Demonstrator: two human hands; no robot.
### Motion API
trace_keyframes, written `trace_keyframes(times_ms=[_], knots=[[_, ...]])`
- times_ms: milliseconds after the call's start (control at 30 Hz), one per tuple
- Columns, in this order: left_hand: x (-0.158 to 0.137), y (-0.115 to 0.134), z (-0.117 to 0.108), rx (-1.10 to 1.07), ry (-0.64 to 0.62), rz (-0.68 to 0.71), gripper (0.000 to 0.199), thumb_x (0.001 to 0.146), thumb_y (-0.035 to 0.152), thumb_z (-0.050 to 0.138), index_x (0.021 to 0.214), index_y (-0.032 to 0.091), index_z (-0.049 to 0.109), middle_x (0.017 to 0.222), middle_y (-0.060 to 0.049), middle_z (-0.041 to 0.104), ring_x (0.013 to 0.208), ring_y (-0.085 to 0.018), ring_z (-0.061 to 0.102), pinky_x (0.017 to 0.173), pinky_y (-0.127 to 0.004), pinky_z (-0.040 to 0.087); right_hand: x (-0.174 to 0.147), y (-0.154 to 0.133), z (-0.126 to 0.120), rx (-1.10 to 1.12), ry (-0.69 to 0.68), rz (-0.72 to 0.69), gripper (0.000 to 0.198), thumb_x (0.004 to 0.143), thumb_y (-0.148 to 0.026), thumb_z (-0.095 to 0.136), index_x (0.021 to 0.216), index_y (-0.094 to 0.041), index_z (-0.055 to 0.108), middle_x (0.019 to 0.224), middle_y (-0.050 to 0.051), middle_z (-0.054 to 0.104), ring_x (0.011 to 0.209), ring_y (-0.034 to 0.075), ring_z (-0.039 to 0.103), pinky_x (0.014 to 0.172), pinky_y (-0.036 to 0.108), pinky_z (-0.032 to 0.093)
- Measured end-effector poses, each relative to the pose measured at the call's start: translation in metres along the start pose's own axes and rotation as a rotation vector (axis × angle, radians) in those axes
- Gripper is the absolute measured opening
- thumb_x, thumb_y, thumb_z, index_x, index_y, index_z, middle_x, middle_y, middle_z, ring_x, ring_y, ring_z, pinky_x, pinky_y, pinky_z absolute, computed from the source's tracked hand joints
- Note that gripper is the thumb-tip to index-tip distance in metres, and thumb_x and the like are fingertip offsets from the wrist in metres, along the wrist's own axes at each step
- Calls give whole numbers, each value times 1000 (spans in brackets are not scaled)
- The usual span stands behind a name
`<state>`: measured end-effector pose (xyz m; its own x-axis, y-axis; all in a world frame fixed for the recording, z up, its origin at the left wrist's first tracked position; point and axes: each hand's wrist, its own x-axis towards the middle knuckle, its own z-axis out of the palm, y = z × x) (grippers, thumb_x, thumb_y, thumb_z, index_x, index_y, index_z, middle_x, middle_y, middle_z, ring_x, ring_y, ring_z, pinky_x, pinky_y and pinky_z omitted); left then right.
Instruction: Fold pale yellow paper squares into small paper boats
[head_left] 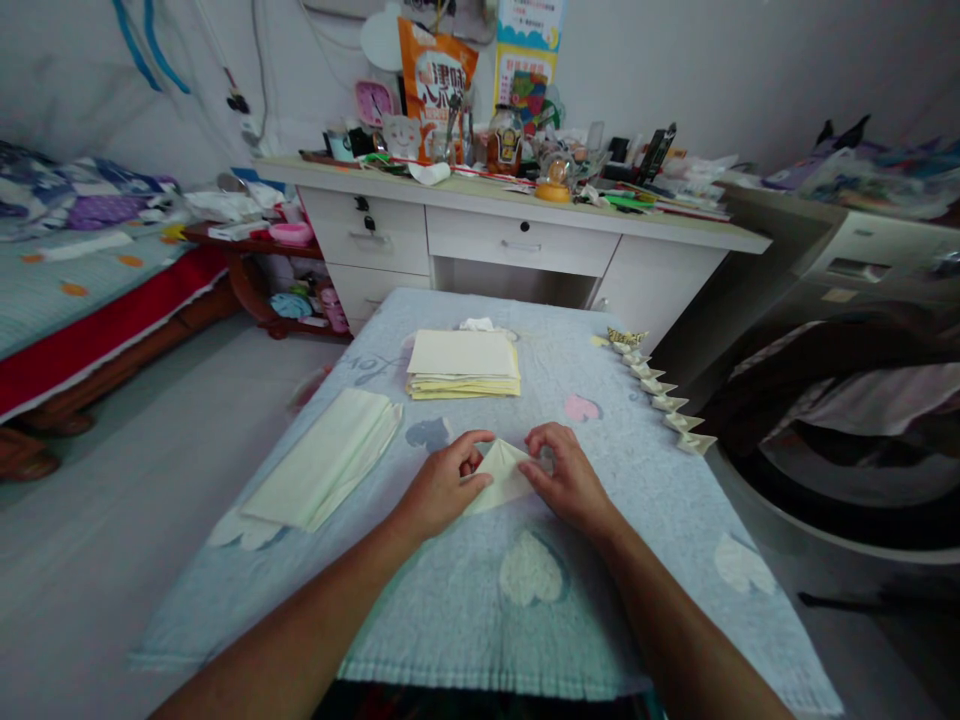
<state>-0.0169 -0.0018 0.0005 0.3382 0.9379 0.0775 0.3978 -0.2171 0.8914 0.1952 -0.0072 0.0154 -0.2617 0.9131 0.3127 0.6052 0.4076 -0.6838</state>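
Between my hands is a pale cream sheet of paper (501, 474), folded to a point at its far end. My left hand (448, 482) grips its left edge, thumb on top and fingers curled beneath. At the right edge, my right hand (564, 472) pinches the paper with the thumb on top and the fingers bent. Beyond my hands lies a stack of cream and yellow paper (463, 362). To the left rests a pile of folded pale sheets (326, 460). Several small folded paper boats (660, 390) stand in a row along the table's right edge.
A blue-grey cloth with heart shapes covers the table (420, 610). Behind it stands a white desk (517, 245) crowded with a jar (505, 142), an orange snack bag (437, 90) and other items. A bed (97, 280) is at left, a washing machine (847, 330) at right.
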Motion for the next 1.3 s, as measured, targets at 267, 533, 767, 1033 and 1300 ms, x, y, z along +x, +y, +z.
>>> trace_keyframes(times_ms=[267,533,767,1033,1300], knots=[[5,2,-1,-610,20,-36,36,77,32,68,107,14,61,95,-7,70,81,-18,64,76,-29,48,1,2,5,292,202,120,58,75,-46,67,120,-22,40,111,8,54,105,22,52,93,37,41],[2,6,8,-584,-84,-2,37,76,28,70,109,13,64,98,-6,71,89,-20,63,85,-33,47,2,-8,13,379,-7,0,29,80,-42,65,100,-23,63,109,6,59,105,22,54,92,35,42],[-1,3,5,-305,66,-35,55,73,31,73,121,18,49,68,5,56,54,-9,50,52,-20,38,-3,-6,13,265,82,-4,13,83,-26,55,93,-22,61,94,4,62,88,20,57,80,34,46],[-12,14,6,17,234,259,68,74,17,68,133,26,35,138,-12,40,87,-15,60,68,-27,51,-2,-4,7,-429,176,-136,19,67,-8,55,80,-21,51,84,6,54,85,24,44,82,39,32],[-16,8,-2,375,88,360,28,74,0,53,91,21,57,105,-4,57,100,-18,56,88,-31,47,-2,-11,16,-550,-104,-191,18,70,-9,56,85,-20,55,88,6,55,88,23,43,87,40,29]])
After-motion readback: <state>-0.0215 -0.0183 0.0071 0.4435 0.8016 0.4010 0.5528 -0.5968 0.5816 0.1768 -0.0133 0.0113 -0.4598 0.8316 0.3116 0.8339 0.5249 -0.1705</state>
